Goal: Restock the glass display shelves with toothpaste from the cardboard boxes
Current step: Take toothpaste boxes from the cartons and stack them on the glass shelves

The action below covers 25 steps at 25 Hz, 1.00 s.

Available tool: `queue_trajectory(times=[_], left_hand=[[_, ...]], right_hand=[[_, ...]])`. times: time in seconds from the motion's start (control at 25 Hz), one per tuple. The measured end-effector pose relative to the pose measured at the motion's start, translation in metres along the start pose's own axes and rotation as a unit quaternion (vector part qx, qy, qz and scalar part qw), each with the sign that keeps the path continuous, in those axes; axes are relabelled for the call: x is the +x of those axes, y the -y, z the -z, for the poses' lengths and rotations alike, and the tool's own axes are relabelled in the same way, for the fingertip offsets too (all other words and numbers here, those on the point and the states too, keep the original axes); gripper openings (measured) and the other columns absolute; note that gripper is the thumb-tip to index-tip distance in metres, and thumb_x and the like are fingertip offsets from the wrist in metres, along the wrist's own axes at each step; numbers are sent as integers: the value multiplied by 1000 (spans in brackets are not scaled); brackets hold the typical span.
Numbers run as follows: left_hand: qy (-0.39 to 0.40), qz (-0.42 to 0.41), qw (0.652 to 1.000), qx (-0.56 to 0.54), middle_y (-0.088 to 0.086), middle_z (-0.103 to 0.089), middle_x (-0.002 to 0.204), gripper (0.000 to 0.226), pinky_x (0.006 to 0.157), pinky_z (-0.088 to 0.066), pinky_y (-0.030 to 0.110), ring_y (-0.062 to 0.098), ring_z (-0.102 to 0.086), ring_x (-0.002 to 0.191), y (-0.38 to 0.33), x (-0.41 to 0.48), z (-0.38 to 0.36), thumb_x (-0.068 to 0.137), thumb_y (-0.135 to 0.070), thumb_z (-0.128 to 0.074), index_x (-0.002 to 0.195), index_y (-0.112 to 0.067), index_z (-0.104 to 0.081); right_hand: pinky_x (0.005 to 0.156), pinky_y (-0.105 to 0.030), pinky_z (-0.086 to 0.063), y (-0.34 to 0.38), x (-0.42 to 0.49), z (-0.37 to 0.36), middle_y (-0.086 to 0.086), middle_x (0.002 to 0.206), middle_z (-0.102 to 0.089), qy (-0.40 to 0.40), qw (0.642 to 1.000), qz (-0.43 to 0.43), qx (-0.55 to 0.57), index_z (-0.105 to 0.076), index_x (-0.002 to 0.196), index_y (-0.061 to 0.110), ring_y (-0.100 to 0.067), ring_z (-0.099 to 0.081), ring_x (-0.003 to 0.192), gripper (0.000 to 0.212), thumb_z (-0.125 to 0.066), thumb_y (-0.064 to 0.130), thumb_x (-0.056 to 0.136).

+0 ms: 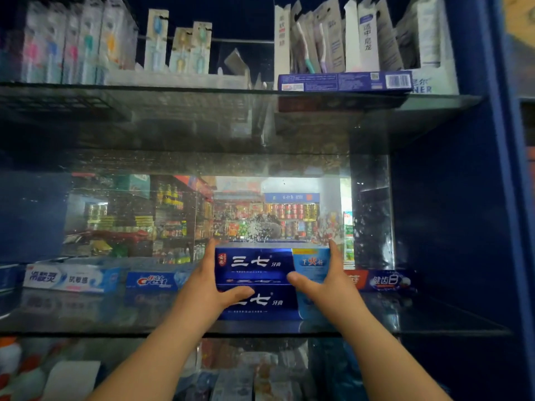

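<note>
Two dark blue toothpaste boxes (254, 266) with white characters are stacked one on the other on the middle glass shelf (86, 319). My left hand (207, 280) grips the left end of the stack, thumb lying across the front of the lower box. My right hand (330, 282) grips the light blue right end, thumb on the front. More toothpaste boxes lie flat along the back of this shelf: a white and blue one (69, 277), a Crest box (155, 280) and a red and blue one (382, 280).
The upper glass shelf (173, 96) carries packaged toothbrushes (341, 39) and a flat blue box (344, 81). A blue cabinet wall (451, 212) closes the right side. Through the back glass, store aisles show. A lower shelf (246, 371) holds more packages, blurred.
</note>
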State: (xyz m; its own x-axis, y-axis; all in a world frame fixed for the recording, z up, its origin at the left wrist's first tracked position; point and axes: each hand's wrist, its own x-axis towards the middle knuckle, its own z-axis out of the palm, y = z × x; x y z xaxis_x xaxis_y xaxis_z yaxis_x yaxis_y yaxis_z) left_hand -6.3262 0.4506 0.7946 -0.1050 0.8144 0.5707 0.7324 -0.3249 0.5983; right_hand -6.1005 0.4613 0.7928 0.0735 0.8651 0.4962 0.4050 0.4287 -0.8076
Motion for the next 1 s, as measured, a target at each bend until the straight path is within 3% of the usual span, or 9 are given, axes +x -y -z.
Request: queue_trajectory(times=[0.2,0.36,0.84,1.0], left_hand=[[7,20,1000,-19,-5,-37,150,120,101,-41,40,23,-45,130,0,-3,3,67,-52,-78,149,-42,9],[6,19,1000,-19,-5,-36,150,120,101,-41,40,22,-46,129,1,-2,3,67,-52,-77,148,-42,11],[9,10,1000,-12,-8,-24,156,122,106,-38,42,20,-37,136,1,1,2,69,-55,-74,147,-39,19],[-6,12,1000,6,-5,-9,160,123,110,-32,46,21,-25,143,4,1,-2,66,-61,-72,147,-39,17]], right_hand=[[95,-37,-50,-3,4,0,5,140,-42,26,998,21,-58,10,148,46,-17,-55,112,134,-89,43,58],[97,-43,-50,-7,7,0,2,142,-39,45,994,49,-91,1,142,60,-20,-52,117,123,-88,46,59],[91,-41,-54,-13,11,0,3,141,-41,29,992,63,-110,1,141,62,-19,-55,113,116,-82,56,61],[103,-50,-44,-9,6,-3,3,156,-24,3,991,50,-121,3,137,66,-24,-44,132,113,-76,70,56]])
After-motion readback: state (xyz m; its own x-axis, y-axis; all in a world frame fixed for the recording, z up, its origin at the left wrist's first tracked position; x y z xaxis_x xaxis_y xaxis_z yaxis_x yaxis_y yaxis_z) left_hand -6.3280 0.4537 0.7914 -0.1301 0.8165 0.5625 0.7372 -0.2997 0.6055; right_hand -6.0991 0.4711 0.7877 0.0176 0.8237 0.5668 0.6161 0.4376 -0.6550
